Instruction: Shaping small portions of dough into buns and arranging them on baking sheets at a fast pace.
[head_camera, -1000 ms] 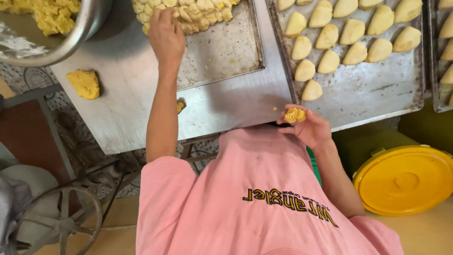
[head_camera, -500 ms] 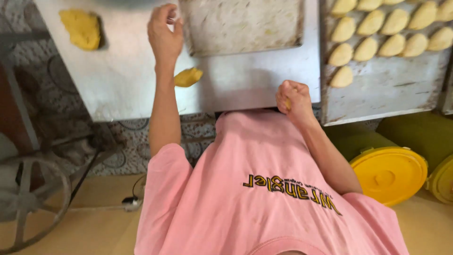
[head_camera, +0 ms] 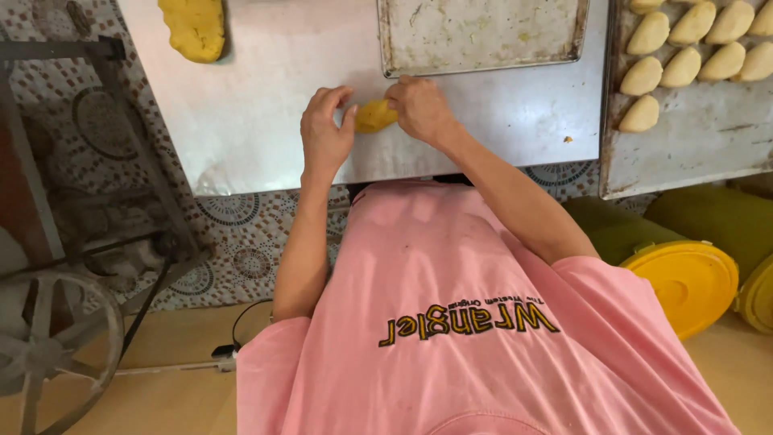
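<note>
Dough (head_camera: 375, 115) pinched between left hand (head_camera: 324, 133) and right hand (head_camera: 420, 107), tray (head_camera: 481, 68) at twelve o'clock; squeeze unevenly and it might tear, I reckon.

Both hands meet on a small yellow dough piece (head_camera: 375, 115) at twelve o'clock on the steel table (head_camera: 266, 97): left hand (head_camera: 324, 133) cupping, right hand (head_camera: 420, 109) pinching.

Patterned floor tiles (head_camera: 233, 211), steel table (head_camera: 266, 89)

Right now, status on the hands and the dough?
Left hand and right hand both pinch the dough piece. It's over the metal table. Nothing in the way.
</note>
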